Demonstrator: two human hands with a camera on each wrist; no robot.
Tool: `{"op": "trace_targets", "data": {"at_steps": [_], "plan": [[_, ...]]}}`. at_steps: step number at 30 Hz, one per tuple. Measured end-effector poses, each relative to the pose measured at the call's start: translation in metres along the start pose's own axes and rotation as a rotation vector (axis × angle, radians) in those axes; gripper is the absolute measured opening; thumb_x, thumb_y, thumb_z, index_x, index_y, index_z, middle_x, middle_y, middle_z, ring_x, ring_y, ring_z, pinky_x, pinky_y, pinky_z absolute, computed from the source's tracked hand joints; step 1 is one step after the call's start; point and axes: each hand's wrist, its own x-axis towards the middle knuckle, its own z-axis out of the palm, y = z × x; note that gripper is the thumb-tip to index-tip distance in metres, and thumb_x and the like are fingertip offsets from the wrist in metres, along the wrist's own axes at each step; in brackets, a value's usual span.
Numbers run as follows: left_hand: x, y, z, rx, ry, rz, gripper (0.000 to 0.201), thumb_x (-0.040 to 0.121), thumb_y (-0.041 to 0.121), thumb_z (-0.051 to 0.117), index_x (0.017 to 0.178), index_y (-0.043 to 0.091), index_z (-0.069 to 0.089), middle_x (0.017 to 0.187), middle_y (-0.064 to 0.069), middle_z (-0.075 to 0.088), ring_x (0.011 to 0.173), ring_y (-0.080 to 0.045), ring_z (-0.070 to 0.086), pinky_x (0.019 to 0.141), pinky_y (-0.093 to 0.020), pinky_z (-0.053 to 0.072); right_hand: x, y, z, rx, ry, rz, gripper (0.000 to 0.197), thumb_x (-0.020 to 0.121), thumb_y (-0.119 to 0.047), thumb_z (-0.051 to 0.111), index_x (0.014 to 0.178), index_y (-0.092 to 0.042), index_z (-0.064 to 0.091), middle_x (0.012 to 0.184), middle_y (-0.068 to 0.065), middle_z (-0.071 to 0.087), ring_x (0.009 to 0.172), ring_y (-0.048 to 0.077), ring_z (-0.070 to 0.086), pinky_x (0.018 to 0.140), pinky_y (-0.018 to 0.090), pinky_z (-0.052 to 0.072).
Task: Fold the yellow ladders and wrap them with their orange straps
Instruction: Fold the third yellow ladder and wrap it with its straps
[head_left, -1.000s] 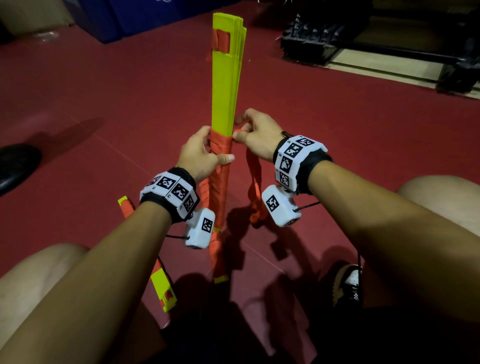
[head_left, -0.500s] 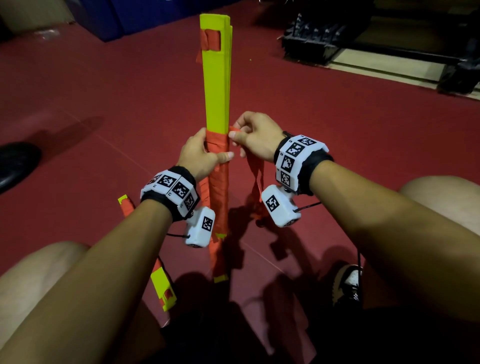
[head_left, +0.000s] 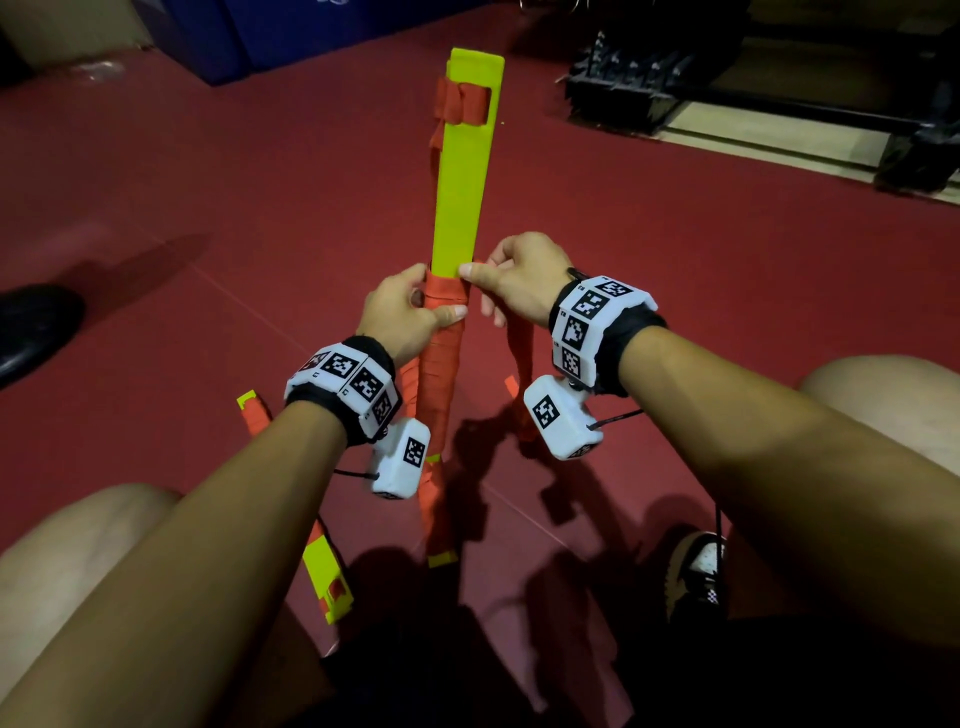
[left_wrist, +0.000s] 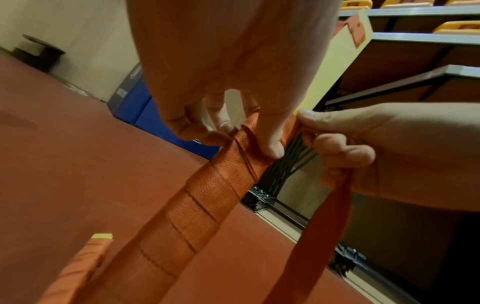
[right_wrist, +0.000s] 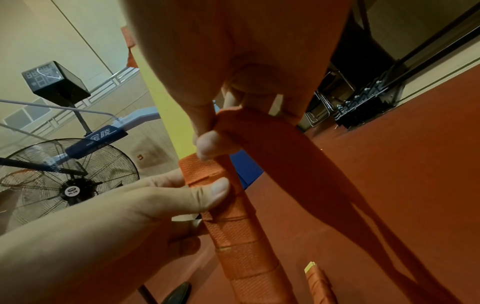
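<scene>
Red sports flooring (head_left: 675, 260) fills the head view. Left hand (head_left: 402, 317) has its fingers curled round the wrapped stretch of the folded yellow ladder (head_left: 464, 197), thumb pressing the windings; right hand (head_left: 519, 286) pinches the orange strap (head_left: 439, 374) at centre frame. Wrapping is roughly half done — next, I judge, another taut turn higher up. Only the right wrist view shows a fan (right_wrist: 67, 185); a second wrapped bundle (head_left: 324, 566) lies lower left.
</scene>
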Motion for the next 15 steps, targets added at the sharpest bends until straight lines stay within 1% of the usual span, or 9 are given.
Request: {"op": "trace_targets", "data": {"at_steps": [2,3,5,7,8,9,12,13,15], "plan": [[0.0009,0.0015,0.0012,0.023,0.004,0.01,0.051,0.06,0.05,0.077,0.103,0.024,0.07,0.091,-0.002,0.077,0.092,-0.028,0.072,0.09,-0.049,0.058,-0.0005,-0.0014,-0.0007,-0.009,0.003,-0.001,0.034,0.094,-0.039,0.065,0.072,-0.013,0.06,0.065,0.007,0.073,0.046,0.009,0.063,0.055,0.016,0.042],[0.0008,0.0026,0.0013,0.034,0.008,0.012,0.048,0.061,0.049,0.077,0.103,0.026,0.07,0.09,0.0,0.077,0.092,-0.026,0.073,0.091,-0.048,0.057,-0.0007,-0.0026,-0.001,0.0,0.002,-0.006,0.035,0.094,-0.039,0.065,0.071,-0.013,0.06,0.065,0.007,0.073,0.046,0.01,0.063,0.053,0.015,0.042],[0.0013,0.0033,0.0008,0.051,0.011,0.018,0.045,0.059,0.052,0.074,0.099,0.033,0.07,0.089,0.004,0.078,0.092,-0.024,0.074,0.092,-0.048,0.057,-0.0004,-0.0037,-0.0002,0.055,-0.01,-0.027,0.034,0.092,-0.036,0.069,0.067,-0.015,0.058,0.063,0.008,0.072,0.047,0.014,0.063,0.052,0.017,0.043],[0.0013,0.0027,0.0001,0.079,0.021,0.038,0.04,0.058,0.055,0.071,0.096,0.042,0.071,0.088,0.006,0.078,0.093,-0.023,0.074,0.092,-0.048,0.057,0.0001,-0.0026,0.0014,0.13,-0.019,-0.058,0.035,0.089,-0.031,0.073,0.064,-0.016,0.054,0.061,0.009,0.07,0.047,0.018,0.061,0.05,0.02,0.044],[0.0009,0.0029,-0.0001,0.094,0.028,0.046,0.038,0.059,0.055,0.07,0.095,0.045,0.071,0.088,0.006,0.078,0.093,-0.022,0.074,0.091,-0.047,0.057,0.0002,-0.0021,0.0021,0.144,-0.02,-0.073,0.035,0.087,-0.03,0.075,0.063,-0.016,0.053,0.06,0.01,0.069,0.047,0.018,0.061,0.05,0.021,0.044],[0.0009,0.0025,0.0,0.114,0.033,0.058,0.038,0.06,0.055,0.07,0.097,0.045,0.072,0.089,0.005,0.078,0.092,-0.021,0.073,0.09,-0.046,0.057,0.0,-0.0018,0.0021,0.128,-0.017,-0.083,0.036,0.085,-0.032,0.077,0.064,-0.016,0.053,0.061,0.009,0.07,0.047,0.018,0.062,0.05,0.021,0.044],[0.0,0.0043,0.0022,0.23,0.049,0.102,0.035,0.068,0.055,0.066,0.098,0.04,0.073,0.092,-0.001,0.074,0.09,-0.022,0.069,0.085,-0.044,0.056,-0.0014,-0.0045,0.0009,-0.019,0.004,-0.097,0.041,0.078,-0.046,0.08,0.073,-0.01,0.06,0.063,0.004,0.071,0.049,0.015,0.066,0.048,0.021,0.045],[-0.0008,0.0048,0.0036,0.268,0.065,0.114,0.034,0.069,0.052,0.063,0.099,0.039,0.073,0.092,-0.004,0.071,0.09,-0.024,0.067,0.083,-0.043,0.055,-0.0012,-0.0048,0.0015,-0.071,0.017,-0.092,0.045,0.076,-0.052,0.08,0.075,-0.011,0.061,0.063,0.002,0.072,0.05,0.014,0.067,0.049,0.022,0.047],[-0.0032,0.0073,0.0068,0.306,0.09,0.136,0.037,0.069,0.048,0.059,0.102,0.035,0.071,0.092,-0.007,0.066,0.089,-0.029,0.062,0.078,-0.04,0.051,0.0003,-0.0049,0.0034,-0.168,0.053,-0.073,0.051,0.071,-0.066,0.076,0.073,-0.018,0.058,0.064,0.0,0.071,0.056,0.015,0.068,0.054,0.027,0.051]]}}
